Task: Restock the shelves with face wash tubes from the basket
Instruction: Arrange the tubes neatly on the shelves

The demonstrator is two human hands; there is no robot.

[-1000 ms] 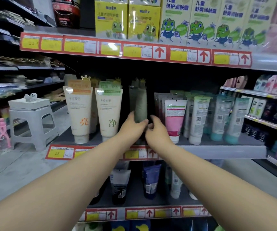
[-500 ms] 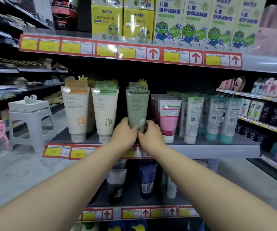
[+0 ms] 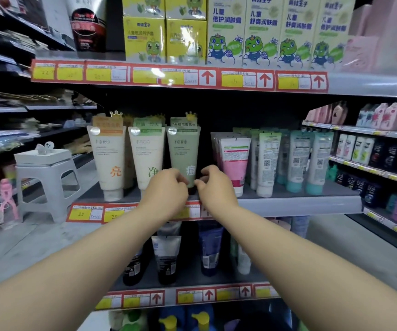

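**Upright in the front row: sage-green tube (image 3: 183, 151)**

Standing cap-down near the front edge of the grey middle shelf (image 3: 300, 204), label facing out. Flat crimped end up, topped by a card tag with a gold crown. Round silver sticker at the upper left, large pale character low on the front. Cap end hidden from view. Just right of a cream tube with green trim (image 3: 146, 156), itself beside a cream tube with orange trim (image 3: 108, 158), all three level in one row. Further right, across a dark gap, a pink-and-white tube (image 3: 234, 161), then teal-capped tubes (image 3: 299, 158).
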